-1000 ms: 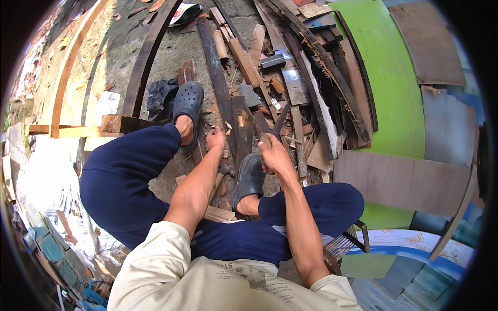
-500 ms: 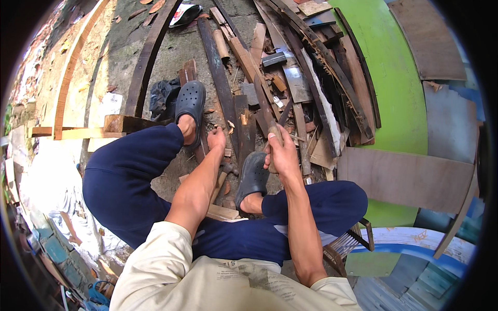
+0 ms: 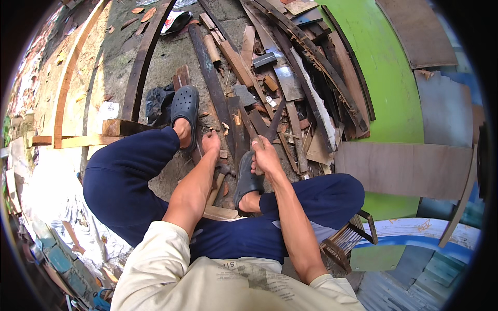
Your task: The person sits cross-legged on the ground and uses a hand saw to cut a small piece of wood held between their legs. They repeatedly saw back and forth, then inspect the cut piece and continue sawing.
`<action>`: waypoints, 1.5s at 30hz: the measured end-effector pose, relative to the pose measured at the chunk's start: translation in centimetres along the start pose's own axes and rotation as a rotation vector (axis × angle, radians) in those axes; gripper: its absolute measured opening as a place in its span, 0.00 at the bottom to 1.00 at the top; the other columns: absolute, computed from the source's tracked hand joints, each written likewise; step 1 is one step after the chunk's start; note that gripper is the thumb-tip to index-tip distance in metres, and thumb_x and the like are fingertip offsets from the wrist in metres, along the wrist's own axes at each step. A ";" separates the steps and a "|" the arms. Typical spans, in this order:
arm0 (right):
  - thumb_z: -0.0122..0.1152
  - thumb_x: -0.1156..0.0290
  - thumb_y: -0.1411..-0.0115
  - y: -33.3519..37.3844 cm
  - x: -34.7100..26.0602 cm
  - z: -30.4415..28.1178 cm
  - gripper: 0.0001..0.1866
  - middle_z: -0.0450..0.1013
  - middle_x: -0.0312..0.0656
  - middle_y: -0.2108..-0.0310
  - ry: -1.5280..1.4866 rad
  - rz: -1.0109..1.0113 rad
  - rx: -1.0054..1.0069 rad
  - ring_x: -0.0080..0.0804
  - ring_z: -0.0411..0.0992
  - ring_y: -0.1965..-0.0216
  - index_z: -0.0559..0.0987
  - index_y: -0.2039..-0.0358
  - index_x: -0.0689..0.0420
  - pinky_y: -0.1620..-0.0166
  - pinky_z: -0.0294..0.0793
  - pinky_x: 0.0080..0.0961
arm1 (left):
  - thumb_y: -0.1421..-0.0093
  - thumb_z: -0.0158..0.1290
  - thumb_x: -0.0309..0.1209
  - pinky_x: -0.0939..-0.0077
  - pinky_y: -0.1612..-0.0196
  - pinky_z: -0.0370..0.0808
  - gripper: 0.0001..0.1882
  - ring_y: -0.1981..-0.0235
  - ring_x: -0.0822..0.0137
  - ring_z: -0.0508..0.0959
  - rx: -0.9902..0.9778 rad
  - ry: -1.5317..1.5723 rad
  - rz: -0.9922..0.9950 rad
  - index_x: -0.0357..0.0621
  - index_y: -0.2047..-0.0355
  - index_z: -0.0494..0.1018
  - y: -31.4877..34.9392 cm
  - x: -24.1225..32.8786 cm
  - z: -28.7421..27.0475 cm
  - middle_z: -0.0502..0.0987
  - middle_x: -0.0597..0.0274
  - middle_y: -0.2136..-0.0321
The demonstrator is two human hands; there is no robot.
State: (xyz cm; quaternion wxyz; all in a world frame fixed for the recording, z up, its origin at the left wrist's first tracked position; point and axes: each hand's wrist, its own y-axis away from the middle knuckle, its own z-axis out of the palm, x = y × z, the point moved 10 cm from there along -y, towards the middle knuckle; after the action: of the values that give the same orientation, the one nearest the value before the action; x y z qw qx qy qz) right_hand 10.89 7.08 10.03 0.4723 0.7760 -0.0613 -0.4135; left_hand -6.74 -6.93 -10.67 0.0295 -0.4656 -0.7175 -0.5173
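Observation:
My right hand point(image 3: 266, 156) is wrapped round the handle of a wooden-handled tool point(image 3: 258, 170), above my right shoe point(image 3: 249, 179). The tool's far end is hard to tell from the dark wood strips behind it. Low beside my left shoe point(image 3: 185, 108), my left hand point(image 3: 210, 142) is closed, and its fingers hide whatever is in them. A narrow brown wood piece point(image 3: 196, 154) shows beside that hand. Between my feet lies a hammer point(image 3: 217, 187), its metal head pointing away from me. Closer to me rests a pale wood block point(image 3: 220, 212).
Scrap planks and strips point(image 3: 212, 72) are heaped ahead and to the right, some with jagged edges. A green board point(image 3: 394, 88) and a brown panel point(image 3: 404, 168) lie at right. A black plastic bag point(image 3: 158, 103) sits by my left foot. A long beam point(image 3: 142, 62) stretches away at left.
My right hand has come down and left toward me with the wooden-handled tool, now closer to my right shoe. My left hand stays closed in nearly the same place. The view has shifted slightly.

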 end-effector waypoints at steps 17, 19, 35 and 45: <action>0.49 0.59 0.28 1.9 -3.8 -1.9 0.29 0.69 0.36 0.80 0.392 -0.511 0.307 0.26 0.70 0.84 0.59 0.30 0.53 0.80 0.73 0.28 | 0.38 0.54 0.49 0.58 0.44 0.72 0.22 0.48 0.49 0.79 0.038 -0.025 0.049 0.46 0.53 0.79 -0.8 -1.0 0.0 0.81 0.49 0.53; 0.49 0.59 0.28 2.0 -2.0 -0.2 0.29 0.71 0.41 0.78 0.361 -0.221 0.159 0.27 0.71 0.83 0.59 0.30 0.52 0.79 0.74 0.31 | 0.38 0.54 0.49 0.58 0.44 0.72 0.23 0.48 0.49 0.79 0.046 -0.023 0.049 0.46 0.52 0.79 -1.1 -1.0 -0.5 0.81 0.49 0.53; 0.50 0.60 0.28 4.1 -6.8 -1.1 0.28 0.66 0.35 0.80 -0.090 -0.332 0.085 0.24 0.66 0.86 0.61 0.31 0.54 0.82 0.70 0.26 | 0.38 0.56 0.49 0.62 0.45 0.72 0.23 0.50 0.51 0.80 0.061 -0.007 0.037 0.41 0.55 0.81 -0.9 -1.6 -0.5 0.82 0.48 0.54; 0.47 0.56 0.28 0.5 1.0 1.7 0.26 0.69 0.41 0.77 -0.049 0.010 -0.015 0.30 0.69 0.84 0.63 0.35 0.54 0.79 0.74 0.33 | 0.38 0.55 0.48 0.56 0.47 0.73 0.22 0.51 0.46 0.80 0.065 -0.038 0.069 0.42 0.55 0.78 -0.7 -0.8 -1.0 0.81 0.45 0.55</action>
State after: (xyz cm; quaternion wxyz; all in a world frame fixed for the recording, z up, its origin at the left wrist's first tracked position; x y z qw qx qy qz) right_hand 10.48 5.18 9.52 0.4786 0.7618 -0.0736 -0.4303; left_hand -7.24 -8.24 -11.14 0.0490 -0.4987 -0.7177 -0.4836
